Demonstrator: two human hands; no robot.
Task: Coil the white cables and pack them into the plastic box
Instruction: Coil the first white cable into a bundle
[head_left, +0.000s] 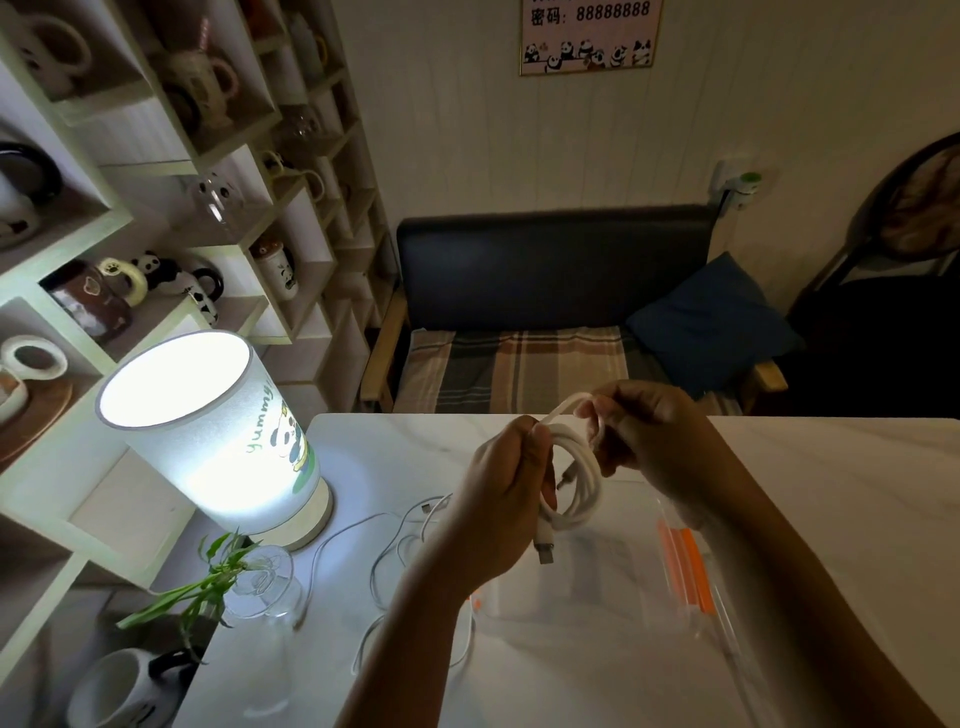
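Note:
A white cable coil hangs in the air above the table, wound in several loops, with a USB plug dangling at its lower end. My left hand grips the left side of the coil. My right hand pinches a strand of the same cable at the top right of the coil. Below the hands lies a clear plastic box with orange clips along its right side. A second white cable lies loose on the table to the left, partly hidden under my left forearm.
A lit cylindrical lamp stands at the table's left. A glass vase with a green plant is in front of it, and a mug sits at the lower left. Shelves with mugs fill the left wall; a sofa stands behind the table.

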